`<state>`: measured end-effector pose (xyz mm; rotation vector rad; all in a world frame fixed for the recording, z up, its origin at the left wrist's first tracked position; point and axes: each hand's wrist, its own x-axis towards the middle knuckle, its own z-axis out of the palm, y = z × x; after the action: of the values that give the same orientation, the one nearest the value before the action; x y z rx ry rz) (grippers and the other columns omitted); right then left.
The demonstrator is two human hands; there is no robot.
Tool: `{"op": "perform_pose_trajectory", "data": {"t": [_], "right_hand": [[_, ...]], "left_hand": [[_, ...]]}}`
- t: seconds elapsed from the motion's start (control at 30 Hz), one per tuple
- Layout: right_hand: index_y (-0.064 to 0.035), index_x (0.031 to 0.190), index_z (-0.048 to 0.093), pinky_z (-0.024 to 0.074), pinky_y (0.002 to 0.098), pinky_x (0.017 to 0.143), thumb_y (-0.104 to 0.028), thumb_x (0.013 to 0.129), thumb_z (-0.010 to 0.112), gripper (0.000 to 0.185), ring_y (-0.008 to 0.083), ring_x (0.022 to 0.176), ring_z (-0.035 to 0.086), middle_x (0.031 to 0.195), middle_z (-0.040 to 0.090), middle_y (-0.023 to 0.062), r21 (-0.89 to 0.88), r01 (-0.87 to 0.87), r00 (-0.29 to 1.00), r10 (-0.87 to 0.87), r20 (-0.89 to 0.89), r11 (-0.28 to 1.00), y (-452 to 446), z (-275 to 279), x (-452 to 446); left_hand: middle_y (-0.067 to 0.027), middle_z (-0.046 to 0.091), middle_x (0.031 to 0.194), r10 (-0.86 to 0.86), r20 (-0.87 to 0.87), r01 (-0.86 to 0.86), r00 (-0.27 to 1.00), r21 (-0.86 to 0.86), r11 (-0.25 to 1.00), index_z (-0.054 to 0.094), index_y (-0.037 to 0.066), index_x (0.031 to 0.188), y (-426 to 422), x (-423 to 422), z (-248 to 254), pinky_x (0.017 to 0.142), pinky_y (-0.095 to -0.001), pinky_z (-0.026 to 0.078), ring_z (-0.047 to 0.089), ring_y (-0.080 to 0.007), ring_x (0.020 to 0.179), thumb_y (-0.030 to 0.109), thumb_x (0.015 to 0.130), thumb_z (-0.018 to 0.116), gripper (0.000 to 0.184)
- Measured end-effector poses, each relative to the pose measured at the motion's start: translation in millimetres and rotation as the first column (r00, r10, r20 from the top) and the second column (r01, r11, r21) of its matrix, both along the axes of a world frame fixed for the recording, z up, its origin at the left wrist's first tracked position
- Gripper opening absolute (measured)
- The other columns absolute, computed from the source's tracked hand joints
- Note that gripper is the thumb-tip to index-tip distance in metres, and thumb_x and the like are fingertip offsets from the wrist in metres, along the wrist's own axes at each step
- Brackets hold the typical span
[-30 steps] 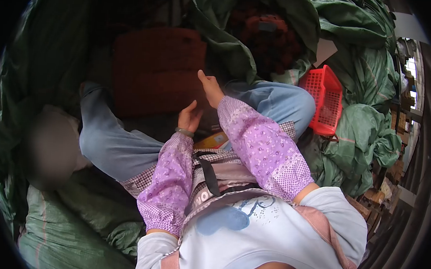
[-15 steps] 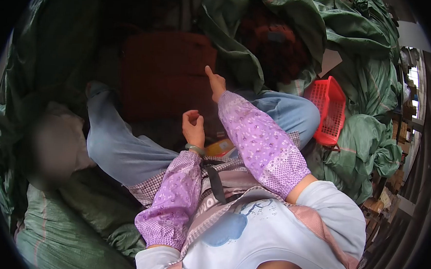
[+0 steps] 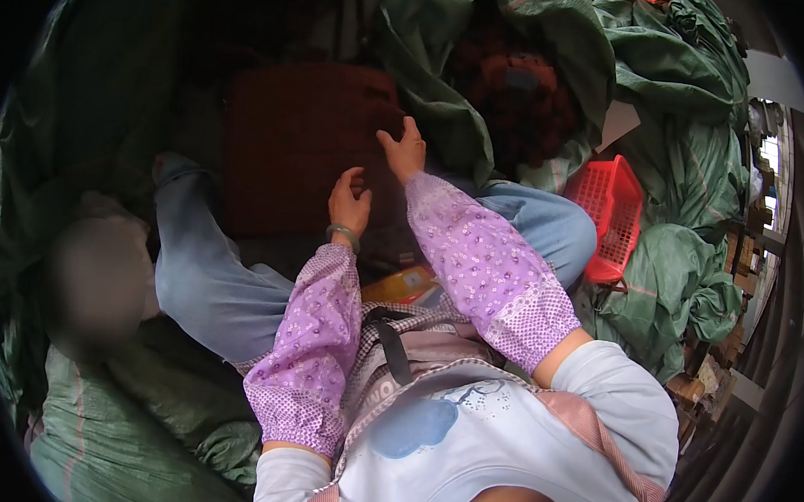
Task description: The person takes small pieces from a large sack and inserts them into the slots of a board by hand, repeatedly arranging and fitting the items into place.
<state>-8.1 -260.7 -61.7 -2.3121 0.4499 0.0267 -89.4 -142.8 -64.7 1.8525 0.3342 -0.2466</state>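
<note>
My left hand (image 3: 350, 203) is raised above my lap, its fingers loosely curved and the thumb apart, with nothing visible in it. Farther forward, my right hand (image 3: 407, 151) has thumb and fingers spread and also shows nothing held. Both hands are nearest to a dark red box-like thing (image 3: 303, 146), deep in shadow between my legs; I cannot make out its details. Under my forearms lies a yellow and red item (image 3: 405, 283), partly covered by my checked apron (image 3: 399, 316).
An open green woven sack (image 3: 420, 79) holds dark reddish pieces (image 3: 519, 103). A red plastic basket (image 3: 608, 221) leans by my right knee. Other green sacks (image 3: 111, 427) surround me. A pale, blurred shape (image 3: 101, 276) is at the left.
My left hand has moved forward and slightly left, away from my lap. My right hand has turned, its thumb now spread to the left. The view has shifted slightly.
</note>
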Motion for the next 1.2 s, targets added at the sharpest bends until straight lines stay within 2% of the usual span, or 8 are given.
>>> {"op": "perform_pose_trajectory", "data": {"t": [0.43, 0.57, 0.6, 0.8, 0.9, 0.93, 1.07, 1.2], "right_hand": [[-0.0003, 0.09, 0.055, 0.0445, 0.0334, 0.071, -0.031, 0.078, 0.058, 0.033, 0.029, 0.083, 0.058, 0.088, 0.061, 0.0149, 0.361, -0.057, 0.995, 0.024, 0.096, 0.931, 9, 13, 16], [-0.0021, 0.085, 0.057, 0.0449, 0.0294, 0.066, -0.03, 0.08, 0.057, 0.028, 0.0205, 0.075, 0.06, 0.077, 0.062, 0.0106, 0.421, -0.156, 0.985, 0.11, 0.132, 0.894, 17, 47, 0], [-0.0015, 0.083, 0.057, 0.0417, 0.0234, 0.065, -0.024, 0.081, 0.056, 0.022, 0.0087, 0.072, 0.053, 0.075, 0.059, 0.004, 0.448, -0.153, 0.986, 0.106, 0.129, 0.881, 18, 50, -3], [0.0001, 0.085, 0.056, 0.0455, 0.0322, 0.066, -0.03, 0.081, 0.054, 0.031, 0.0201, 0.075, 0.061, 0.078, 0.062, 0.0127, 0.257, -0.133, 0.989, 0.111, 0.099, 0.957, 11, 46, -10], [0.0012, 0.087, 0.055, 0.0474, 0.0329, 0.06, -0.029, 0.083, 0.051, 0.03, 0.0213, 0.072, 0.061, 0.078, 0.061, 0.0138, 0.225, 0.107, 0.988, -0.13, 0.089, 0.968, 7, 35, -2], [0.0012, 0.088, 0.054, 0.0484, 0.031, 0.052, -0.027, 0.084, 0.05, 0.029, 0.0199, 0.068, 0.061, 0.077, 0.059, 0.0127, 0.544, 0.244, 0.965, -0.256, -0.055, 0.803, 6, 34, 0], [-0.0042, 0.095, 0.051, 0.0478, 0.0262, 0.05, -0.03, 0.086, 0.049, 0.027, 0.0166, 0.064, 0.058, 0.082, 0.056, 0.0053, 0.762, 0.448, 0.873, -0.413, -0.26, 0.467, -5, 34, 20], [-0.0067, 0.1, 0.057, 0.0452, 0.0298, 0.069, -0.032, 0.082, 0.056, 0.03, 0.0139, 0.078, 0.055, 0.088, 0.058, 0.0014, 0.624, 0.178, 0.98, -0.08, -0.182, 0.761, -27, 18, 45]], "left_hand": [[-0.0114, 0.057, 0.096, 0.227, 0.009, -0.225, 0.974, -0.11, 0.968, 0.048, 0.01, 0.113, 9, 33, 33, 0.071, -0.03, 0.047, 0.057, -0.0173, 0.08, 0.008, 0.072, 0.059, 0.042], [-0.0136, 0.058, 0.102, 0.01, 0.137, -0.006, 0.99, -0.032, 0.999, 0.049, 0.01, 0.112, 14, 65, 26, 0.078, -0.0338, 0.045, 0.058, -0.0257, 0.089, 0.012, 0.07, 0.061, 0.044], [-0.0136, 0.058, 0.103, -0.035, 0.109, 0.052, 0.993, -0.16, 0.986, 0.053, 0.009, 0.108, 14, 71, 26, 0.081, -0.0333, 0.043, 0.057, -0.0264, 0.095, 0.013, 0.069, 0.062, 0.041], [-0.0105, 0.063, 0.086, -0.041, 0.044, 0.043, 0.998, -0.055, 0.998, 0.06, 0.009, 0.096, 8, 62, 39, 0.074, -0.0308, 0.046, 0.061, -0.0231, 0.084, 0.017, 0.068, 0.063, 0.029], [-0.0087, 0.064, 0.082, 0.031, 0.049, -0.026, 0.998, -0.101, 0.995, 0.062, 0.009, 0.094, 0, 50, 35, 0.071, -0.0301, 0.046, 0.062, -0.0217, 0.079, 0.019, 0.068, 0.065, 0.028], [-0.0086, 0.064, 0.081, 0.01, 0.058, -0.003, 0.998, -0.113, 0.994, 0.063, 0.009, 0.092, 0, 49, 28, 0.071, -0.0301, 0.046, 0.061, -0.0209, 0.079, 0.019, 0.068, 0.065, 0.026], [-0.0079, 0.064, 0.082, 0.029, 0.047, -0.023, 0.998, -0.116, 0.993, 0.063, 0.009, 0.088, 3, 51, 22, 0.073, -0.0298, 0.046, 0.061, -0.0204, 0.08, 0.018, 0.069, 0.065, 0.022], [-0.0079, 0.064, 0.084, 0.052, 0.044, -0.045, 0.998, -0.147, 0.988, 0.063, 0.008, 0.086, 2, 53, 25, 0.074, -0.03, 0.045, 0.06, -0.0208, 0.083, 0.018, 0.069, 0.064, 0.019]]}}
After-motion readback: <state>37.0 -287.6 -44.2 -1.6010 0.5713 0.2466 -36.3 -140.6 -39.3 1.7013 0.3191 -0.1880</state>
